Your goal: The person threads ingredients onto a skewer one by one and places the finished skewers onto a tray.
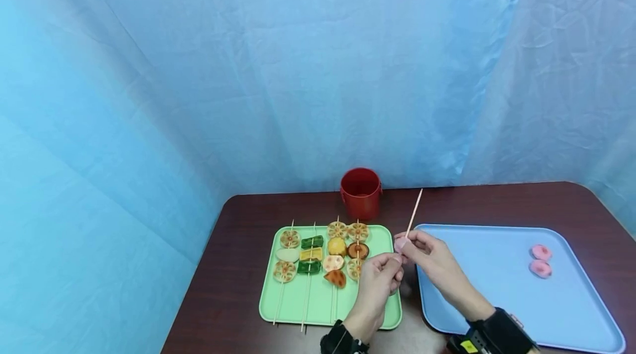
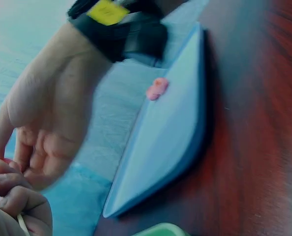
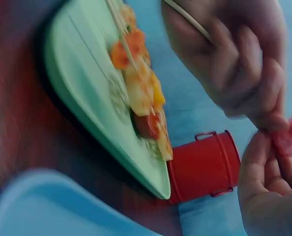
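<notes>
My left hand grips a thin wooden skewer near the front of the right half of the green tray. The skewer slants up and away, its far tip free. Close against the left fingertips, my right hand pinches a small pink ring-like food piece on the skewer. Below the left fist, the skewer's other end shows in the right wrist view. Two similar pink pieces lie near the right side of the blue tray.
The green tray holds several loaded skewers with lotus-root slices, green pieces and a mushroom slice. A red bucket stands behind it. Both trays rest on a dark wooden table, with blue cloth behind.
</notes>
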`<state>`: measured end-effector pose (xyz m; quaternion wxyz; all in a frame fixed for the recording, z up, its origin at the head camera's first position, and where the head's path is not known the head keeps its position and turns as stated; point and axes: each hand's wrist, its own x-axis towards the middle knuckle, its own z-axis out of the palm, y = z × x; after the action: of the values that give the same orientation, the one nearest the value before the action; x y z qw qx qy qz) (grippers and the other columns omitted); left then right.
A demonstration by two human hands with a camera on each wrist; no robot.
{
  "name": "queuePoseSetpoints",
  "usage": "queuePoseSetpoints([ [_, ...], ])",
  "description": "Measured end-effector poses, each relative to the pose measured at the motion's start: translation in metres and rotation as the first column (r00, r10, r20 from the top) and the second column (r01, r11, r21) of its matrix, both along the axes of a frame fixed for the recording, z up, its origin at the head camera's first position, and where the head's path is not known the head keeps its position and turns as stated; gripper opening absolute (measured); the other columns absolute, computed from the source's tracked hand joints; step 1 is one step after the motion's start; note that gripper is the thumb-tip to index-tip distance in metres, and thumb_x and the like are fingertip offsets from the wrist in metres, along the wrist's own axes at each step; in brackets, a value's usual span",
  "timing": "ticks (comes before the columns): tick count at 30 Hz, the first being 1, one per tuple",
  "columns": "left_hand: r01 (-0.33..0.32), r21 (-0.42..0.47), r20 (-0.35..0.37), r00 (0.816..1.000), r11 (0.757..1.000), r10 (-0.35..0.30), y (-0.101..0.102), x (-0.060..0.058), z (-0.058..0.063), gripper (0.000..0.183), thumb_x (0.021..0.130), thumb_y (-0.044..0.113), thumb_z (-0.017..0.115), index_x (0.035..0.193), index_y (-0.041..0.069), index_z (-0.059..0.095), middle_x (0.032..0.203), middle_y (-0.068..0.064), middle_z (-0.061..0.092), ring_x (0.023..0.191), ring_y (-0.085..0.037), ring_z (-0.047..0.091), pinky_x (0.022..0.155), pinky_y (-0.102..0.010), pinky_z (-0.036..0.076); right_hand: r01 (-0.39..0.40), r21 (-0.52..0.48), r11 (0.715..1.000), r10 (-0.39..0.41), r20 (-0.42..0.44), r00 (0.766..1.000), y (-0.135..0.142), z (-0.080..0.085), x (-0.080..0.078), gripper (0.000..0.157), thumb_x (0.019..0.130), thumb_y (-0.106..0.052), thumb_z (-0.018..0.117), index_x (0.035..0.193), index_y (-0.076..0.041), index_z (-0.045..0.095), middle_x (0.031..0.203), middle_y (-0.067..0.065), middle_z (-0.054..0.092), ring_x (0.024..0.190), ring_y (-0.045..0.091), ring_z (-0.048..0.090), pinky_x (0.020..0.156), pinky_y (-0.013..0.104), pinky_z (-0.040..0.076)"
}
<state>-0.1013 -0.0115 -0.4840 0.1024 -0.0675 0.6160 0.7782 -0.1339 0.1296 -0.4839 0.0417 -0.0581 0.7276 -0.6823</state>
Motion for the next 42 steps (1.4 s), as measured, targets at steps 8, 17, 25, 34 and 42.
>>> queuePoseSetpoints([
  [8,-0.004,-0.010,-0.002,1.000,1.000,0.004,-0.003,-0.001,0.000,0.023,0.092,0.014,0.060,0.094,-0.007,0.069,0.059,0.003,0.050,0.044,-0.002,0.033,0.040,-0.015,0.022,-0.034,0.022,0.999,0.033,0.067,0.997,-0.003,-0.002,0.002,0.046,0.094,-0.041,0.059,0.119,-0.002,0.061,0.116,0.010,0.064,0.097,0.017,0.063,0.084,0.038,0.050],
  [17,-0.009,-0.087,-0.035,0.999,0.996,0.006,-0.019,-0.003,-0.005,0.022,0.092,0.014,0.060,0.098,-0.004,0.069,0.061,0.003,0.051,0.045,-0.003,0.034,0.040,-0.015,0.024,0.025,0.187,0.982,-0.025,-0.003,1.000,0.042,-0.006,-0.006,0.056,0.096,-0.042,0.054,0.128,0.004,0.056,0.114,0.020,0.064,0.097,0.028,0.065,0.081,0.039,0.053],
  [25,-0.026,-0.134,-0.073,0.997,0.991,0.017,-0.034,-0.006,-0.007,0.023,0.091,0.011,0.059,0.099,-0.008,0.068,0.060,0.003,0.051,0.046,-0.003,0.036,0.042,-0.015,0.026,0.131,0.454,0.881,-0.101,-0.090,0.991,0.108,-0.007,-0.009,0.055,0.095,-0.049,0.052,0.125,-0.003,0.057,0.112,0.018,0.065,0.090,0.015,0.066,0.072,0.025,0.054],
  [34,-0.026,-0.122,-0.069,0.997,0.992,0.017,-0.041,-0.006,-0.012,0.021,0.092,0.016,0.060,0.098,-0.002,0.069,0.061,0.001,0.053,0.047,-0.004,0.038,0.042,-0.016,0.027,0.238,0.736,0.633,-0.218,-0.126,0.968,0.176,-0.017,0.001,0.064,0.093,-0.054,0.050,0.115,0.006,0.060,0.090,0.018,0.069,0.071,0.027,0.065,0.054,0.039,0.050],
  [42,-0.042,-0.112,-0.060,0.998,0.993,0.036,-0.045,-0.007,-0.013,0.024,0.093,0.018,0.061,0.100,-0.004,0.068,0.062,0.001,0.053,0.048,-0.005,0.039,0.042,-0.017,0.028,0.200,0.858,0.472,-0.226,-0.101,0.969,0.218,-0.032,0.007,0.064,0.091,-0.051,0.057,0.100,0.012,0.060,0.067,0.007,0.063,0.067,0.031,0.060,0.065,0.059,0.041],
])
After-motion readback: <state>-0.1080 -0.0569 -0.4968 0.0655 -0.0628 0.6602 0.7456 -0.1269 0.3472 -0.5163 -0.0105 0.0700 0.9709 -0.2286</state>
